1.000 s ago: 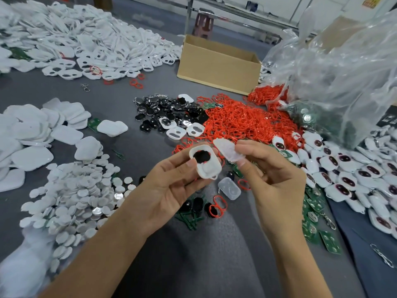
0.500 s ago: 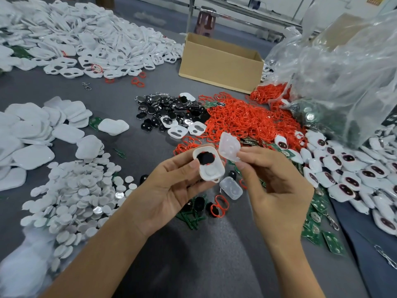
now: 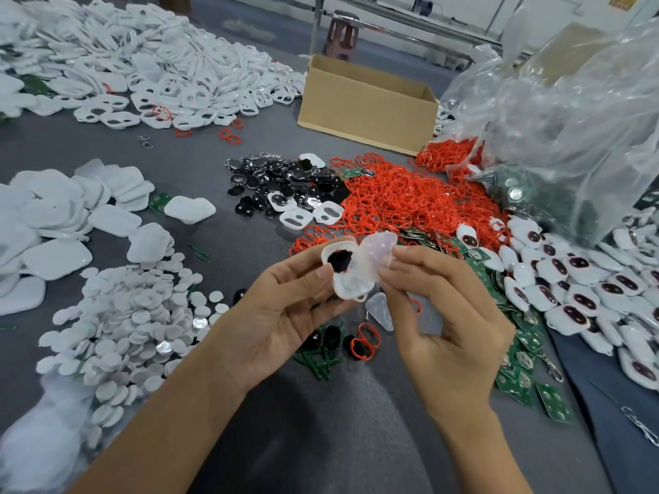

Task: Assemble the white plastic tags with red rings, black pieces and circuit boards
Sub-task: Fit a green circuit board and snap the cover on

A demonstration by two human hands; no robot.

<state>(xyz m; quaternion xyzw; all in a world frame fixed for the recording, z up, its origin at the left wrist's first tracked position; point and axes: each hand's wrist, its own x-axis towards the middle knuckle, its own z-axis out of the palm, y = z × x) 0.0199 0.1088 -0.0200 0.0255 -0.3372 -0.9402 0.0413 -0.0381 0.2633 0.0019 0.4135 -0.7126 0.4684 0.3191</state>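
Tag shell (image 3: 347,288) sits gripped in my left hand (image 3: 285,311), black piece (image 3: 338,261) inside. My right hand (image 3: 442,315) pinches the clear cover (image 3: 379,251) against its edge; I should match the 2 outlines, then press evenly around.

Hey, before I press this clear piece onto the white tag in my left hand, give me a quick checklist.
1. Left hand grips the white tag: ok.
2. Black piece sits inside the tag: ok.
3. Red ring fully seated round it: cannot tell, only bits of red show.
4. Right hand pinches the clear piece: ok.
5. Clear piece lined up flat over the tag: not ok, it is tilted at the tag's right edge.
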